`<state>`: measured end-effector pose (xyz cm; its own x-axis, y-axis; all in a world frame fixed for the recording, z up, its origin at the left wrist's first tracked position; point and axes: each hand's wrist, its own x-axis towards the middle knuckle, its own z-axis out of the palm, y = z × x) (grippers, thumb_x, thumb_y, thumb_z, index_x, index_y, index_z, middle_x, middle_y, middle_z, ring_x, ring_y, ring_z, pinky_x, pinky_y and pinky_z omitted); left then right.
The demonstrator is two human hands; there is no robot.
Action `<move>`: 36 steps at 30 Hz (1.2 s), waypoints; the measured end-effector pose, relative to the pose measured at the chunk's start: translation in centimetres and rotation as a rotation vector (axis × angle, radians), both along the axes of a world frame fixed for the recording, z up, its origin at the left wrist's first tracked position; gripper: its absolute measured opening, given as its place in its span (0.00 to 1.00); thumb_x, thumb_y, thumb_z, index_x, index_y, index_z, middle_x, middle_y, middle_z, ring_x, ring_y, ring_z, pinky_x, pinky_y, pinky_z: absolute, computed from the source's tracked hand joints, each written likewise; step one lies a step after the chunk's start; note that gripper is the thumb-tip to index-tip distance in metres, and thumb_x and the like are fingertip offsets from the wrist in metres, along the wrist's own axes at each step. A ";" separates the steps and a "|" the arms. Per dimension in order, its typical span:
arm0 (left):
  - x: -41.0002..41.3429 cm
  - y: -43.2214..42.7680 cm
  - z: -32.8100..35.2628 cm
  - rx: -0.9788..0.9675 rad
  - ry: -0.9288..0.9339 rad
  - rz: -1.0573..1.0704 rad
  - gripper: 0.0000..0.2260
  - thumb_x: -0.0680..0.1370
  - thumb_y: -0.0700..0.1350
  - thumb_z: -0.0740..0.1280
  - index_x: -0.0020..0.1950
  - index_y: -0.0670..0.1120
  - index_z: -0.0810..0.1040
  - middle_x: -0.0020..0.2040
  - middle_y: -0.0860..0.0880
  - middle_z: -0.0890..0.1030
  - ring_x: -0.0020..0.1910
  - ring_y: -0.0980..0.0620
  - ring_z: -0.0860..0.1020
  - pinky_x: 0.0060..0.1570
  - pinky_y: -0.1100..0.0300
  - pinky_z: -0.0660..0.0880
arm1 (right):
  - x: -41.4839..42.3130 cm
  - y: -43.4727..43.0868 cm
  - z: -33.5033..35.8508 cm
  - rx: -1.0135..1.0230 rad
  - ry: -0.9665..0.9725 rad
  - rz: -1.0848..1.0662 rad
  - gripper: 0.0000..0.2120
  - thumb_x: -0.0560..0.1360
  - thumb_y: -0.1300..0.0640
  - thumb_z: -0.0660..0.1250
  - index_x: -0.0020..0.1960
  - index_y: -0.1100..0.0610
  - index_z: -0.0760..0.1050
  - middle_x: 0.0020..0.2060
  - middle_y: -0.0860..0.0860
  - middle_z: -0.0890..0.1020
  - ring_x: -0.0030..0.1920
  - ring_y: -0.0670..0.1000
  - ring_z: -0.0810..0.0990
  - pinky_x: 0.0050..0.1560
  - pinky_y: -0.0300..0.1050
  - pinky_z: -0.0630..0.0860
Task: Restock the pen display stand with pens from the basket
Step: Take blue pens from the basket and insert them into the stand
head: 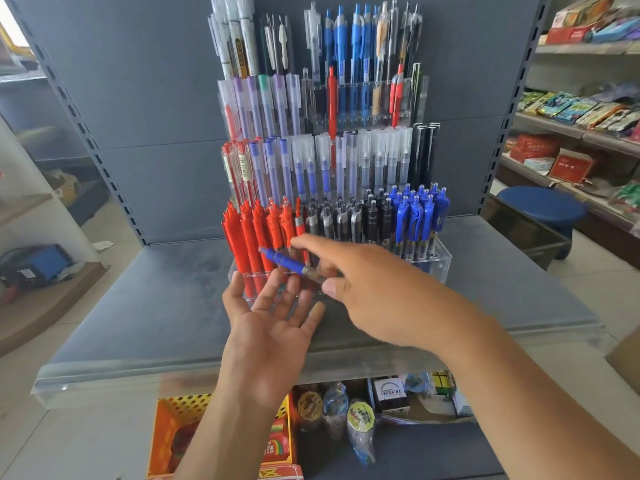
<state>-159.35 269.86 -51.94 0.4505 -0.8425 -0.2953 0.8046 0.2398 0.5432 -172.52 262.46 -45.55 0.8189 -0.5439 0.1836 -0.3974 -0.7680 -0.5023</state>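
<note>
Right grip [374,292]: holding. The thumb and a curled finger pinch the blue pen [284,261] at its clear barrel end, and the forefinger lies straight, past the pen.
Left grip [273,327]: wide, palm up, fingers spread, holding nothing. It sits just below and left of the right grip. I cannot tell whether its fingertips touch the pen.
Blue pen: it slants up and left out of the right grip, with the blue clicker end farthest from the thumb, in front of the red pens [249,237].
Pen display stand [440,261]: clear tiers directly ahead of both grips, standing on the shelf [138,306]. In the front row the pens stand clicker end up.
Front row: red pens ahead-left of the right grip, black pens [346,220] straight ahead, blue pens [419,216] ahead-right.
Basket [180,407]: a perforated yellow one lies below the left grip, under the shelf edge. I cannot read its contents.
Step in hand: I judge this to be placing one blue pen.
Procedure: I would carry the pen rightward to the blue group, not the red slots it now fronts.
Orientation: I would turn the clear tip end down first. The open left grip can take the pen for a re-pinch nearer the clicker.
Insertion: I would lower the pen straight into a free gap and release only once it is seated.
Caution: the neighbouring pens stand packed, so a slanted entry may tip them.
</note>
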 end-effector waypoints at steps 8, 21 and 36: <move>-0.3 0.0 0.3 0.043 0.030 0.043 0.26 0.79 0.64 0.63 0.63 0.44 0.79 0.62 0.43 0.81 0.64 0.42 0.76 0.65 0.44 0.71 | -3.7 -2.8 2.2 0.046 -0.278 -0.127 0.28 0.83 0.59 0.60 0.75 0.33 0.60 0.47 0.41 0.76 0.38 0.49 0.78 0.39 0.44 0.75; -0.3 0.0 0.4 0.047 0.017 0.035 0.26 0.79 0.64 0.62 0.64 0.44 0.79 0.62 0.43 0.81 0.62 0.43 0.77 0.57 0.46 0.74 | -6.6 -4.8 2.8 -0.010 -0.577 -0.304 0.37 0.82 0.65 0.59 0.77 0.31 0.49 0.50 0.48 0.74 0.40 0.63 0.81 0.42 0.52 0.80; -0.2 0.1 0.3 0.025 0.031 0.018 0.25 0.80 0.63 0.61 0.64 0.45 0.79 0.62 0.43 0.81 0.63 0.43 0.77 0.54 0.46 0.75 | -7.0 -6.4 1.0 0.001 -0.604 -0.473 0.42 0.79 0.69 0.56 0.78 0.34 0.43 0.44 0.50 0.75 0.40 0.63 0.82 0.40 0.57 0.81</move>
<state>-159.57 269.93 -51.67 0.4554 -0.8267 -0.3304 0.8171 0.2408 0.5238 -179.55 256.04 -44.56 0.2570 -0.8118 0.5244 -0.3400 -0.5839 -0.7372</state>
